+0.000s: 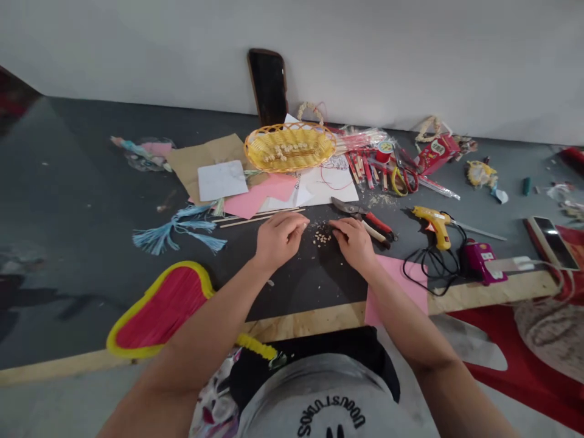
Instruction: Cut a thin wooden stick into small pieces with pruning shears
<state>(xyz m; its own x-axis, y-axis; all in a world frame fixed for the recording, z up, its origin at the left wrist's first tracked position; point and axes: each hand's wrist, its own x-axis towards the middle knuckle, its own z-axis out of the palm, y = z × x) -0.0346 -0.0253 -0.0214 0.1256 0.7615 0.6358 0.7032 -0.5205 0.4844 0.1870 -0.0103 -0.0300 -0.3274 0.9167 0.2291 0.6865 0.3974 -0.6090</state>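
A small pile of pale wooden bits lies on the dark table between my two hands. My left hand is just left of the pile, its thumb and fingers pinched together; whatever may be between the tips is too small to make out. On the other side, my right hand rests low with curled fingers close together at the pile's edge, the tips partly hidden. Pruning shears with red and white handles lie right beside it. Behind the hands stands a yellow woven basket holding more pale pieces.
Thin sticks, a blue tassel and a red heart-shaped piece with yellow edging lie left. Rightward are scissors, a yellow glue gun with its cable, and pink paper over the table edge. A phone leans on the wall.
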